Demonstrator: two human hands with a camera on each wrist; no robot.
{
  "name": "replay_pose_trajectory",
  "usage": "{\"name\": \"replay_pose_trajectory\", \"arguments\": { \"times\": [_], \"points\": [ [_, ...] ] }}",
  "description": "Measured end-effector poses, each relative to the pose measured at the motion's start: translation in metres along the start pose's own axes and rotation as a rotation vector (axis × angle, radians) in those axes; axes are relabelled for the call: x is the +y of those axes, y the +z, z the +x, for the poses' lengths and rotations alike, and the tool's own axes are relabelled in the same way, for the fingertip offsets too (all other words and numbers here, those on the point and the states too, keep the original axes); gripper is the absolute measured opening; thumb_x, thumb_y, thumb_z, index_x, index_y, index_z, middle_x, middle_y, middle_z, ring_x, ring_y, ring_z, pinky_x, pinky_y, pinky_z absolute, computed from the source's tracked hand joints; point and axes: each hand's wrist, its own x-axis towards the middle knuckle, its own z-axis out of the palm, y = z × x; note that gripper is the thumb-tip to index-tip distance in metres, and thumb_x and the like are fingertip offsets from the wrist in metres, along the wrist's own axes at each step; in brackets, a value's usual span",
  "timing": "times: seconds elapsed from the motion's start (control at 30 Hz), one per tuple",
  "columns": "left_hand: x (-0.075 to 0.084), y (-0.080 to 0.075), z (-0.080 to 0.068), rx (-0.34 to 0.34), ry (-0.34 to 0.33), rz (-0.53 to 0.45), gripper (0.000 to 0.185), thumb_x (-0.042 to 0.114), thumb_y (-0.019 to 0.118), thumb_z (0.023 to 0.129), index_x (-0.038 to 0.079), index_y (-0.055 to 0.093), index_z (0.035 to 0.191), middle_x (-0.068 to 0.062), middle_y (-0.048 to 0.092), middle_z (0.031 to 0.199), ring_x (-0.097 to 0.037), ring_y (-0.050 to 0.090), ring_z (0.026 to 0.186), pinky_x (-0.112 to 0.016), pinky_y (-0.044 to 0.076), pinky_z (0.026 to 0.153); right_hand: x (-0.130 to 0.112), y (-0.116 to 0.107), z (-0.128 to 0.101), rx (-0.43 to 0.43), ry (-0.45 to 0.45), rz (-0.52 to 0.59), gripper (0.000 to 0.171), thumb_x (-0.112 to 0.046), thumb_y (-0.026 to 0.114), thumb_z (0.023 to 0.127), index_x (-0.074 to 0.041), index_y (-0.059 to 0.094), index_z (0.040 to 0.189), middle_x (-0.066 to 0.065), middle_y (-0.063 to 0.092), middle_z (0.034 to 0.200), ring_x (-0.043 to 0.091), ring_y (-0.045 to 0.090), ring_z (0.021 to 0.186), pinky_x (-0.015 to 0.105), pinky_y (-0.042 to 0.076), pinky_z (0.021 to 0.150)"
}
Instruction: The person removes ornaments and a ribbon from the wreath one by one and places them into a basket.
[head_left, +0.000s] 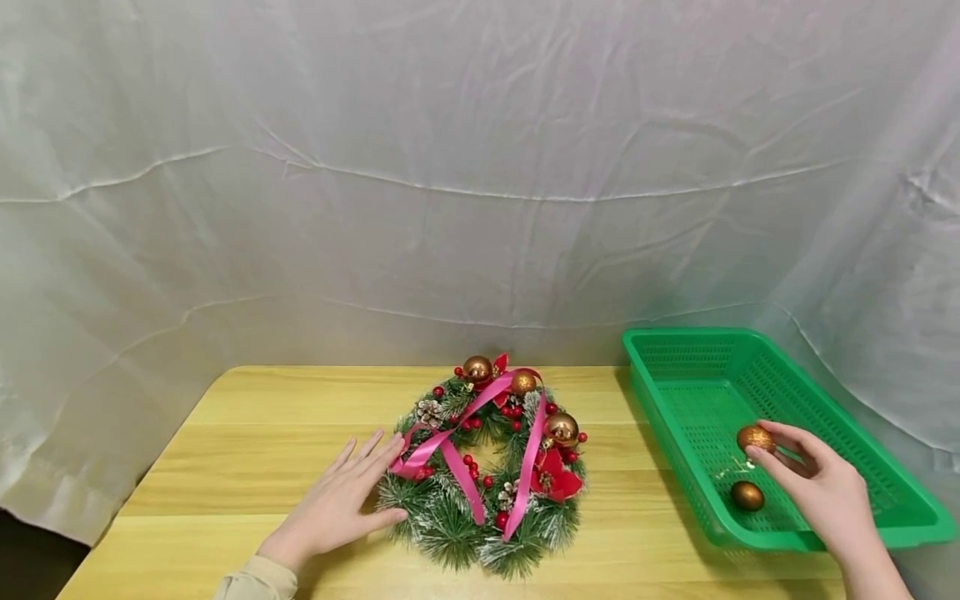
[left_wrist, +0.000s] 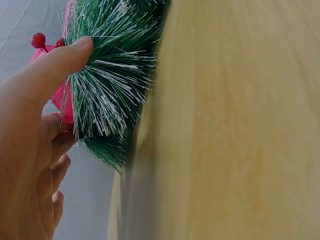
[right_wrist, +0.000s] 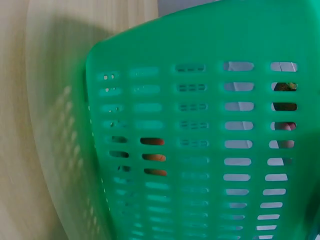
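Note:
A green wreath (head_left: 450,533) with pink ribbon (head_left: 536,454), red berries, pinecones and bronze baubles lies on the table. At its left edge is my left hand (head_left: 345,496), with fingers spread and fairly straight. In the left wrist view, the left thumb (left_wrist: 65,62) touches the frosted needles (left_wrist: 107,75). My right hand (head_left: 825,483) pinches a glittery copper bauble (head_left: 754,438) between thumb and fingertips, over the green basket (head_left: 678,450). Another copper bauble (head_left: 747,496) lies in the basket near it. The basket wall (right_wrist: 210,30) mostly hides the right hand in the right wrist view.
The basket, with perforated sides, stands at the table's right end, right of the wreath. Small gold bits (head_left: 731,469) lie on its floor near the baubles. Wood-grained table (head_left: 247,442) surrounds the wreath; a grey-white cloth (head_left: 450,208) hangs behind.

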Motion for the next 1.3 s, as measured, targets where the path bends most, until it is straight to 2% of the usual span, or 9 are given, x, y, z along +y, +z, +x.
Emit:
{"name": "replay_pose_trajectory", "arguments": {
  "times": [0.3, 0.53, 0.77, 0.97, 1.1, 1.3],
  "points": [
    [-0.0007, 0.0001, 0.0004, 0.003, -0.001, 0.005, 0.092, 0.069, 0.051, 0.084, 0.015, 0.023, 0.153, -0.002, 0.024, 0.156, -0.024, 0.015, 0.143, -0.038, -0.002, 0.117, 0.005, -0.004, 0.0005, -0.065, -0.03, -0.079, 0.053, -0.039, 0.067, 0.088, -0.019, 0.054, 0.136, -0.038, 0.047, 0.11, -0.023, 0.049, 0.089, 0.008, 0.047, 0.062],
    [-0.0008, 0.0003, 0.0007, 0.007, 0.003, 0.011, 0.091, 0.069, 0.051, 0.084, 0.015, 0.024, 0.153, -0.002, 0.025, 0.156, -0.026, 0.017, 0.143, -0.038, -0.002, 0.117, 0.0075, -0.0027, 0.0036, -0.131, -0.076, -0.14, 0.056, -0.039, 0.066, 0.089, -0.013, 0.052, 0.137, -0.029, 0.052, 0.115, -0.022, 0.046, 0.091, 0.013, 0.05, 0.064],
    [0.0005, -0.0002, 0.0003, 0.009, 0.001, 0.003, 0.091, 0.068, 0.052, 0.084, 0.014, 0.025, 0.152, -0.003, 0.026, 0.156, -0.024, 0.016, 0.143, -0.039, -0.001, 0.117, 0.0057, -0.002, 0.0044, -0.172, -0.117, -0.128, 0.055, -0.035, 0.065, 0.091, -0.008, 0.05, 0.137, -0.022, 0.056, 0.12, -0.023, 0.046, 0.096, 0.013, 0.05, 0.066],
    [0.0005, 0.0006, -0.0003, 0.016, 0.007, 0.001, 0.091, 0.067, 0.052, 0.084, 0.014, 0.025, 0.152, -0.004, 0.026, 0.155, -0.029, 0.022, 0.142, -0.035, -0.005, 0.117, 0.0064, -0.0004, 0.0047, -0.195, -0.146, -0.115, 0.052, -0.029, 0.065, 0.092, -0.006, 0.05, 0.136, -0.026, 0.053, 0.119, -0.022, 0.046, 0.098, 0.013, 0.05, 0.067],
    [0.0005, 0.0003, -0.0004, 0.012, 0.0, -0.005, 0.091, 0.068, 0.053, 0.084, 0.014, 0.025, 0.152, -0.003, 0.026, 0.156, -0.029, 0.021, 0.142, -0.037, -0.003, 0.117, 0.0072, -0.0001, 0.0054, -0.208, -0.17, -0.113, 0.051, -0.024, 0.064, 0.093, -0.005, 0.048, 0.137, -0.026, 0.052, 0.121, -0.022, 0.045, 0.099, 0.013, 0.051, 0.068],
    [0.0006, -0.0006, -0.0002, 0.005, -0.005, -0.01, 0.091, 0.068, 0.052, 0.084, 0.015, 0.025, 0.152, -0.003, 0.025, 0.156, -0.028, 0.02, 0.142, -0.039, -0.001, 0.117, 0.005, -0.0001, 0.0038, -0.212, -0.181, -0.091, 0.052, -0.025, 0.064, 0.093, -0.005, 0.047, 0.138, -0.033, 0.048, 0.119, -0.021, 0.047, 0.1, 0.011, 0.05, 0.07]
  ]
}}
